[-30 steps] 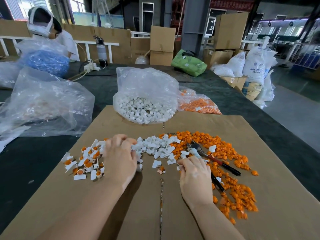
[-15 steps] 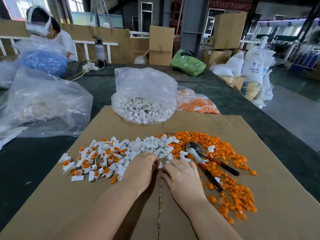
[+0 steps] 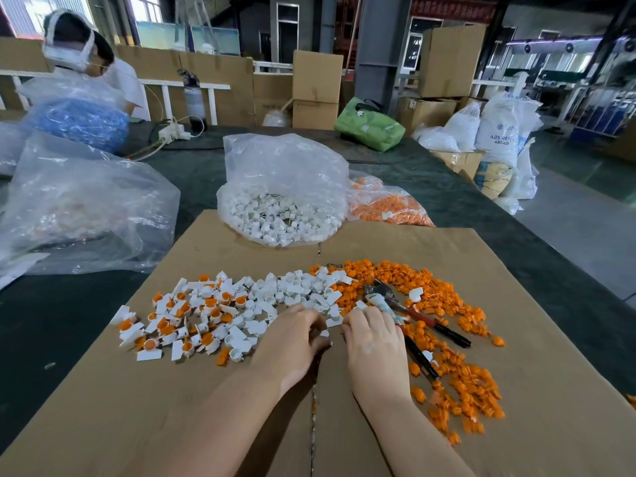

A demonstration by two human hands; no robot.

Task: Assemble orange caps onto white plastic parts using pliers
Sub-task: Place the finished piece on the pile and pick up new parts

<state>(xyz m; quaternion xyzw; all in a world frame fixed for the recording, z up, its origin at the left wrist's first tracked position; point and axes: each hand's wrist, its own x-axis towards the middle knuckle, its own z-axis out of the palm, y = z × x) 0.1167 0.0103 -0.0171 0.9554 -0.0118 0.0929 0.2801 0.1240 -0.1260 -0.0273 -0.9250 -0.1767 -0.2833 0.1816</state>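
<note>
Both hands sit low on the cardboard sheet [image 3: 516,339], close together at its middle seam. The left hand [image 3: 292,335] has its fingers curled in, and a small white part [image 3: 324,333] shows at their tips, seemingly pinched there. The right hand [image 3: 373,335] lies knuckles-up just beside it, fingers bent down toward the same spot; whether they hold anything I cannot tell.

Right behind the hands runs a loose band of white parts [image 3: 296,287]. To the left lies a scatter of finished pieces [image 3: 182,321], white with orange caps set in. To the right spreads a wide drift of loose orange caps [image 3: 447,297], trailing toward the near right edge of the sheet.

The pliers [image 3: 413,315] lie on the caps just right of the right hand, metal nose pointing away, red-and-black handles splayed toward the near right, nobody touching them.

At the far edge of the sheet stands a clear bag of white parts [image 3: 275,218], with a bag of orange caps [image 3: 389,208] beside it. A big crumpled clear bag [image 3: 79,208] sits on the dark table [image 3: 206,173] to the left. Another person [image 3: 86,56] sits at the far left, by a bag of blue stuff [image 3: 75,122].
</note>
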